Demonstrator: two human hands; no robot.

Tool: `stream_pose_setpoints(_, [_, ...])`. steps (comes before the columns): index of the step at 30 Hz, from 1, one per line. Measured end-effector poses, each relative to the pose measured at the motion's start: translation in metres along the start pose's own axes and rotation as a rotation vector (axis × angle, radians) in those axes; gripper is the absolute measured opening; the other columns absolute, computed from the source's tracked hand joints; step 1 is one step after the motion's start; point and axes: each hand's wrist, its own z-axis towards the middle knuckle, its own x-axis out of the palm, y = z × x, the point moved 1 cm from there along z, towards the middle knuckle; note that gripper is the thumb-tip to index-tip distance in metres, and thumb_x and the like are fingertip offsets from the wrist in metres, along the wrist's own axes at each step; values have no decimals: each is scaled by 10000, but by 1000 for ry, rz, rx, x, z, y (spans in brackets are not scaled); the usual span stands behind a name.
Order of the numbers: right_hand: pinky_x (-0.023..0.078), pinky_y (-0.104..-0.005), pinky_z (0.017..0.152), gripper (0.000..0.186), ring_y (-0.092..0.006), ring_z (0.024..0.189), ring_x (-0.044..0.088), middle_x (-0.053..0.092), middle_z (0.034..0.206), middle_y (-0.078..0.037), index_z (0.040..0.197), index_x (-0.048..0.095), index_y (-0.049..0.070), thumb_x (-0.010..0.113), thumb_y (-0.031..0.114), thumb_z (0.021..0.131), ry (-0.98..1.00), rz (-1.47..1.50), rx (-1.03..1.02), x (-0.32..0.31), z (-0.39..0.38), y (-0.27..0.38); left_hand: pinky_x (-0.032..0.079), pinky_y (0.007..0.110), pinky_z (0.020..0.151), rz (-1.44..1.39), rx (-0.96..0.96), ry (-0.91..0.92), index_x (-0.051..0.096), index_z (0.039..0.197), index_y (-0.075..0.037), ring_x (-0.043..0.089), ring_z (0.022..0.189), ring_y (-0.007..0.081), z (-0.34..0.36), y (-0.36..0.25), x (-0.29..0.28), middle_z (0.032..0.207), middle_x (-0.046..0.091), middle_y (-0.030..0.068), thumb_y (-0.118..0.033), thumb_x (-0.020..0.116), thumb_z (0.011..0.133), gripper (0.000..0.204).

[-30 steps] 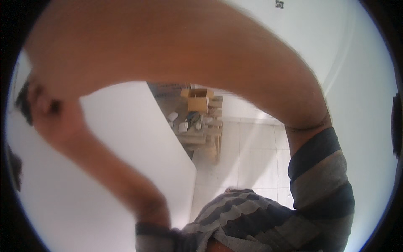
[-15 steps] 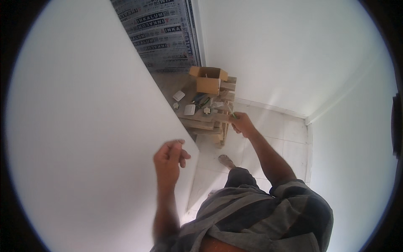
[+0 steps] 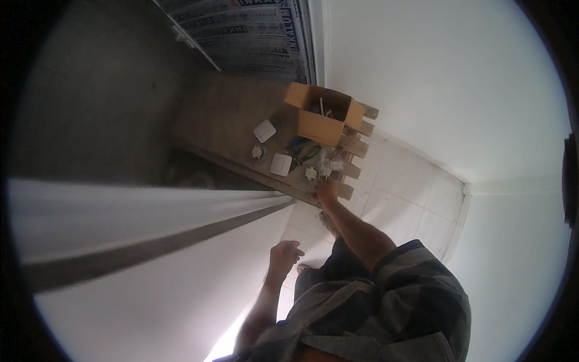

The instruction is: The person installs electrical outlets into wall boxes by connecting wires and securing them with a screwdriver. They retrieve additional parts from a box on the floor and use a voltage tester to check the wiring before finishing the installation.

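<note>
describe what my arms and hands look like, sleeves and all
The left hand and right hand are ungloved, with nothing visible worn at the wrists. The right sleeve is short and loose, banded in grey and near-black like the shirt.

Bare right hand (image 3: 326,192) just beside a small cream squarish fitting (image 3: 310,174) on a brown slatted-wood platform (image 3: 223,114) — bare left hand (image 3: 284,257), fingers curled, well apart.

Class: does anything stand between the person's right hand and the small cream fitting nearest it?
Nothing visible does. The cream fitting lies on the wooden platform just beyond the right hand; clear plastic sits right of the fitting.
</note>
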Motion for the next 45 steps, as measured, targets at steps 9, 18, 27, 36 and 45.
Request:
stream_pose_setpoints(9, [595, -315, 578, 284, -227, 722, 675, 659, 973, -123, 1221, 593, 6, 601, 140, 970, -64, -230, -169, 18, 25, -16, 503, 265, 565, 55, -70, -38, 677, 1068, 57, 621, 624, 122, 58, 14, 4, 801, 733, 132, -182, 577, 1008, 266])
stream_pose_setpoints(18, [546, -351, 659, 264, -196, 812, 669, 700, 898, -125, 1062, 698, 5, 719, 199, 885, -122, -186, -324, 41, 16, 37, 516, 298, 577, 63, -57, -43, 677, 1048, 56, 646, 631, 156, 92, 27, 19, 793, 739, 146, -213, 569, 979, 298])
stream_pose_setpoints(27, [513, -463, 846, 321, -352, 960, 692, 717, 986, -217, 1109, 695, 18, 723, 219, 861, -193, -476, -529, 66, 67, 70, 560, 320, 603, 292, 49, 3, 662, 1025, 66, 694, 622, 170, 150, 21, 35, 795, 753, 150, -205, 562, 1006, 290])
stream_pose_setpoints(36, [584, -321, 668, 126, -175, 769, 694, 691, 875, -100, 986, 671, -9, 638, 91, 917, 122, -284, -302, 34, 61, 55, 559, 368, 621, 519, 389, -168, 651, 961, 16, 709, 640, 240, 247, 25, 49, 754, 730, 151, -206, 602, 971, 227])
stream_pose_setpoints(45, [600, -313, 569, 147, -176, 662, 693, 684, 832, -109, 1028, 649, -14, 628, 101, 940, 165, -238, -103, -51, 1, 63, 537, 472, 696, 717, 521, -369, 639, 924, 18, 715, 772, 366, 273, -35, 64, 831, 699, 234, -241, 682, 921, 262])
